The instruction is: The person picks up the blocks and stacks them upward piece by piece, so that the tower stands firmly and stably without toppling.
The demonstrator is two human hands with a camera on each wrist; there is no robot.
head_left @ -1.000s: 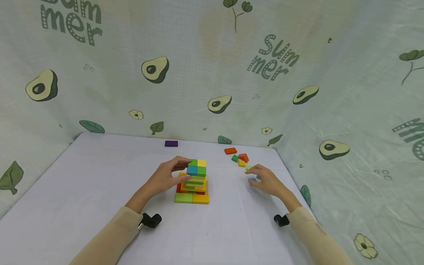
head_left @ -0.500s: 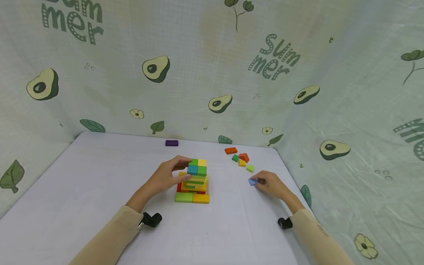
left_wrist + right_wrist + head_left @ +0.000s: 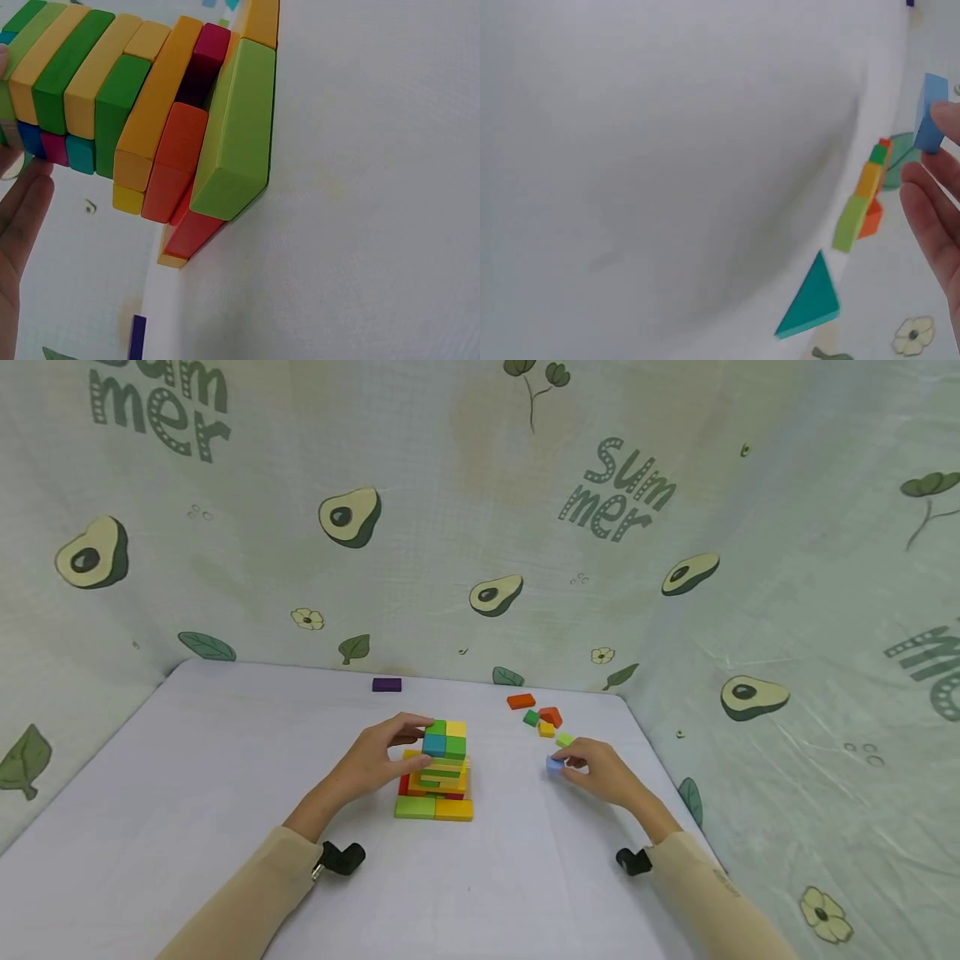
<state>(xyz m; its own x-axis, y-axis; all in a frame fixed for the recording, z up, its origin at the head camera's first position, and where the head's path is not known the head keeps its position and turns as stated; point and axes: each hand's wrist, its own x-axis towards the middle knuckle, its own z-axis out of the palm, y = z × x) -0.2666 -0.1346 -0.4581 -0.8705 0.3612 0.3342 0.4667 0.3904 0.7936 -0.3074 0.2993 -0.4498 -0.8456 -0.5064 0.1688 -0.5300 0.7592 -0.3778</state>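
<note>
A tower of stacked wooden blocks [image 3: 442, 772] stands on the table in many colours, wider at its foot. My left hand [image 3: 375, 756] holds it near the top from the left side, thumb in front and fingers behind. In the left wrist view, the fingers [image 3: 26, 202] lie at the tower's upper layers. Out to the right, my right hand [image 3: 609, 772] pinches a small light-blue block [image 3: 554, 765] between thumb and fingers. The right wrist view shows this blue block [image 3: 931, 112] raised off the table.
Behind the right hand lie loose blocks: light green [image 3: 565, 740], yellow [image 3: 547, 729], green [image 3: 532, 718], red-orange [image 3: 552, 716] and orange [image 3: 521, 702]. A teal triangle [image 3: 812, 300] shows in the right wrist view. A dark purple block [image 3: 387, 685] lies at the far edge.
My right hand has closed its fingers on the light-blue block, picked it up and carried it a little left towards the tower. The left hand has stayed at the tower.
</note>
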